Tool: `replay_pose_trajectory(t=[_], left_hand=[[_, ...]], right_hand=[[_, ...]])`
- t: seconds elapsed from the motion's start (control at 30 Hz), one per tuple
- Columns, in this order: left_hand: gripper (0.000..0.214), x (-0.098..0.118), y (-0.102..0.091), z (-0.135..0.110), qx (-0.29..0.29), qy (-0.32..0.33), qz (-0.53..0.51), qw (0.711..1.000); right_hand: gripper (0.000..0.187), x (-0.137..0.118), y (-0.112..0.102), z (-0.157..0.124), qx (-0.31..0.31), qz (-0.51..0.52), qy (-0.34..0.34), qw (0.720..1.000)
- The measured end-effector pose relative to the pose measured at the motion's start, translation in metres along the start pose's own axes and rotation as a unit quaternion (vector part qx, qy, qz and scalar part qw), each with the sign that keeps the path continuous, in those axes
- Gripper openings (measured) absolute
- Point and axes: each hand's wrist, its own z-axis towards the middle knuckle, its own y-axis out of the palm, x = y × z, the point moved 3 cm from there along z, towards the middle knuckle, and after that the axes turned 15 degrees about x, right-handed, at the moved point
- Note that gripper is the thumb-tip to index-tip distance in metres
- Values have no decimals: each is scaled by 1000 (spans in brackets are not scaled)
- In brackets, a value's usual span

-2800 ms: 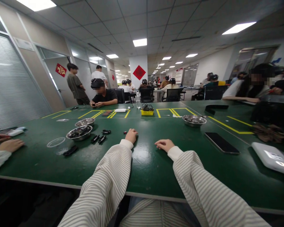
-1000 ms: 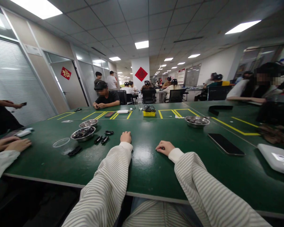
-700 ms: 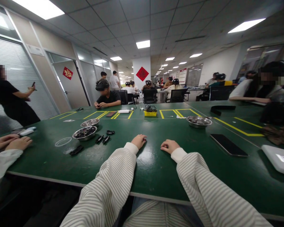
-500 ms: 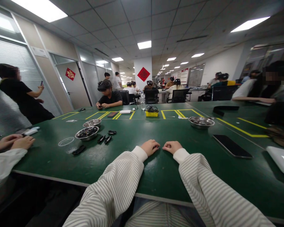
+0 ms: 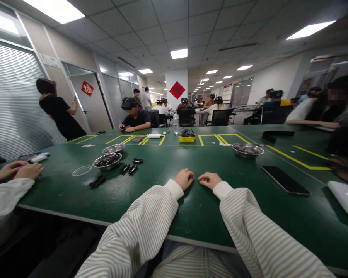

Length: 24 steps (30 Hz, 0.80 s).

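Note:
My left hand (image 5: 184, 178) and my right hand (image 5: 210, 180) rest close together on the green table (image 5: 168, 162), both in striped sleeves. The fingers of both are curled in, knuckles facing each other a small gap apart. A tiny reddish speck shows at the left hand's fingertips; I cannot make out what it is. What the right hand's curled fingers cover is hidden. Nearest to the left are a few small black clips (image 5: 128, 168) and a steel bowl (image 5: 107, 160) holding dark parts.
A second steel bowl (image 5: 113, 148), a clear lid (image 5: 81, 170) and another black clip (image 5: 96, 181) lie left. A steel bowl (image 5: 247, 149), black phone (image 5: 284, 180) and white device (image 5: 345, 195) lie right. A co-worker's hands (image 5: 17, 170) rest far left. A person (image 5: 59, 112) walks behind.
My left hand slid right and back until it came beside my right hand. The view shifted slightly left. A person in black walked in from the left toward the door.

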Motion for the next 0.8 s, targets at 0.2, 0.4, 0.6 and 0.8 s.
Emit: replay_pose_trajectory(t=[0.2, 0.4, 0.6, 0.8], left_hand=[[17, -3, 1, 0, 8, -36, -46, 998], [23, -1, -1, 2, 13, -57, -86, 995], [25, 0, 0, 1, 34, -83, -139, 986], [28, -1, 0, 1, 30, -125, -226, 966]], right_hand=[[21, 3, 3, 0, -2, 123, 126, 984], [29, 5, 6, 0, -11, 215, 163, 963], [33, 7, 7, 0, 21, 265, 191, 945], [33, 8, 10, 2, 30, 338, 229, 913]])
